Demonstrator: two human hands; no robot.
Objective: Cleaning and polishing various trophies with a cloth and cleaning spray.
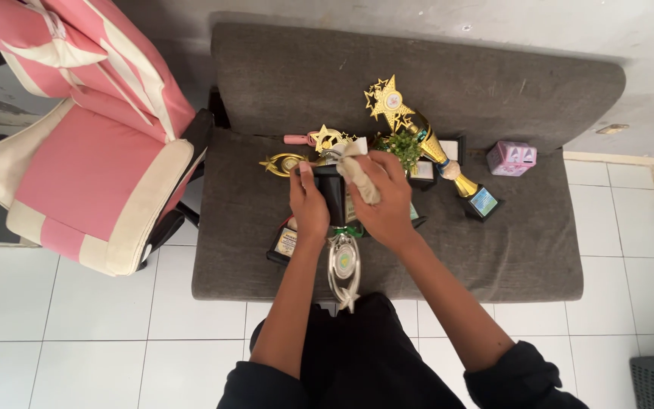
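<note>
Gripping trophy [340, 227] base: left hand [309, 206]; right hand [382, 198] pinching cloth [358, 176] (touching base).

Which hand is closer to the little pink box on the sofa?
The right hand. It holds a beige cloth on the trophy, with the pink box farther to its right. The left hand grips the trophy's far side, farther from the box.

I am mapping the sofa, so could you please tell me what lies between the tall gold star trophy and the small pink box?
In the head view, only bare grey sofa cushion lies between the tall gold star trophy and the small pink box.
</note>
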